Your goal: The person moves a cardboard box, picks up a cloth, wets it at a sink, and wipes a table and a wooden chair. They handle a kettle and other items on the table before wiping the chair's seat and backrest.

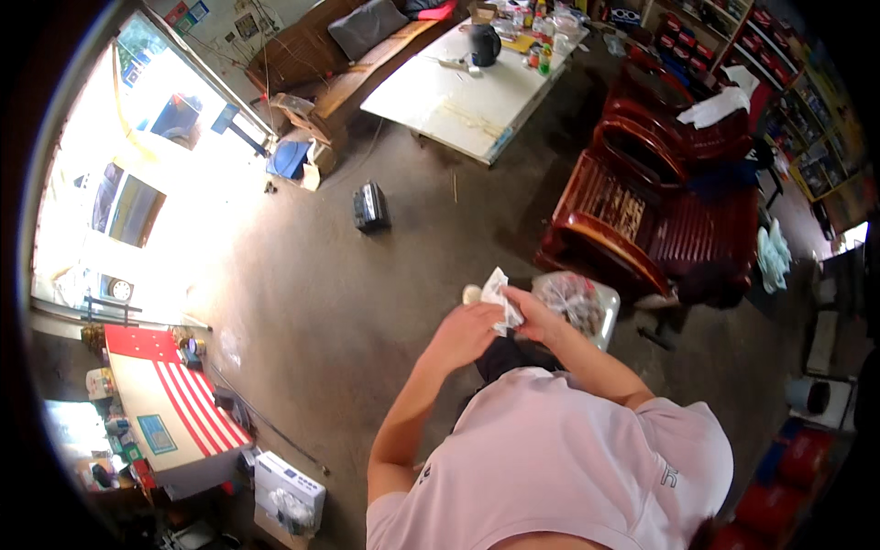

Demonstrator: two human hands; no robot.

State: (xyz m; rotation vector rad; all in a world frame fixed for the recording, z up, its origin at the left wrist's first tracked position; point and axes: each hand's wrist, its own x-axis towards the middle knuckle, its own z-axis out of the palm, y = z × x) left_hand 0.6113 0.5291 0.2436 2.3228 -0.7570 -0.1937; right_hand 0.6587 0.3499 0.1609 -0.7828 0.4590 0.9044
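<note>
A crumpled white tissue or thin paper sheet (500,301) is pinched between my two hands, in front of my body. My left hand (467,335) lies across its left lower edge with the fingers bent over it. On the other side, my right hand (532,316) grips the sheet's right edge. Close to my left fingers shows a small rounded cream-coloured thing (471,293); what it is I cannot tell. Just right of my right hand, a clear plastic bag (570,302) with small brownish and reddish contents sits on a pale stool (605,312).
A dark battery-like box (370,207) stands on the floor ahead. Beyond it is a white table (431,105) with a dark jug (484,44). Red wooden armchairs (632,211) stand at the right. A red-striped box (174,394) and a white carton (289,490) are at the left.
</note>
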